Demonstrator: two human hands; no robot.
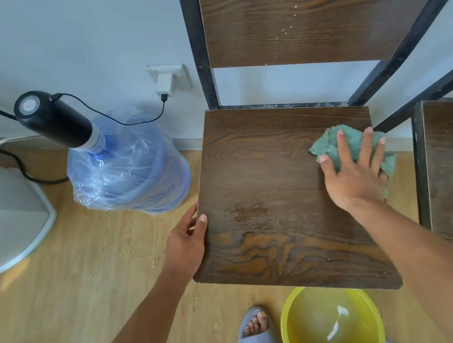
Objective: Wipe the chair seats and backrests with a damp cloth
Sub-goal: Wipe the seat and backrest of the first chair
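While the left hand (187,241) clamps the chair seat (276,193) edge, the right hand (356,171) presses flat, fingers spread, on the green cloth (330,141) at the seat's right side. Cloth looks soft, limp, damp; best palmed, not pinched.

Water jug (130,168) left of chair seat (276,193); basin (331,323) on floor before it.

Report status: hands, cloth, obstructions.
Right hand flat on green cloth, seat's right edge. Left hand grips left edge. Nothing obstructing.
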